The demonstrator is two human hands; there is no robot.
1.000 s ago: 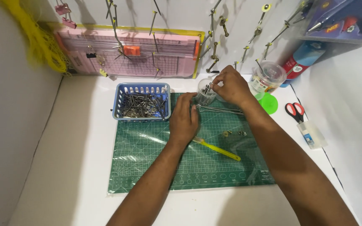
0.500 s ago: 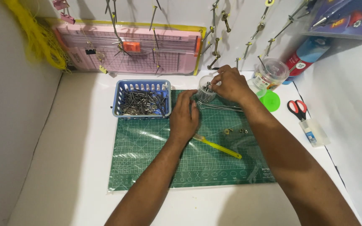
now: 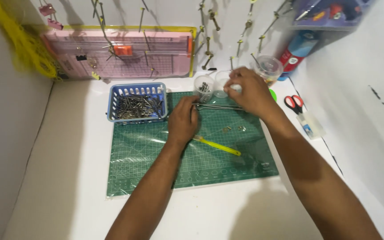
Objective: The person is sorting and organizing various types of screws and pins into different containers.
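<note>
My left hand [image 3: 183,120] rests on the green cutting mat [image 3: 156,164], fingers closed on the left end of a long metal bolt [image 3: 218,106] lying across the mat. My right hand [image 3: 250,91] is at the bolt's right end, fingers pinched around a small pale piece, next to two small clear cups [image 3: 204,87]; the left cup holds dark small parts. A yellow-handled tool [image 3: 216,146] lies on the mat below my left hand. Two small brass nuts [image 3: 233,129] lie on the mat under my right wrist.
A blue basket [image 3: 136,104] of metal screws stands at the mat's upper left. A pink paper trimmer [image 3: 125,53] leans on the back wall. A larger clear cup [image 3: 267,67], a blue-red can [image 3: 296,51] and red-handled scissors [image 3: 293,103] sit at right. Bolts hang from the wall.
The view has shifted so everything sits lower in the frame. My right hand stays at the bolt's right end by the cups; my left hand keeps its hold.
</note>
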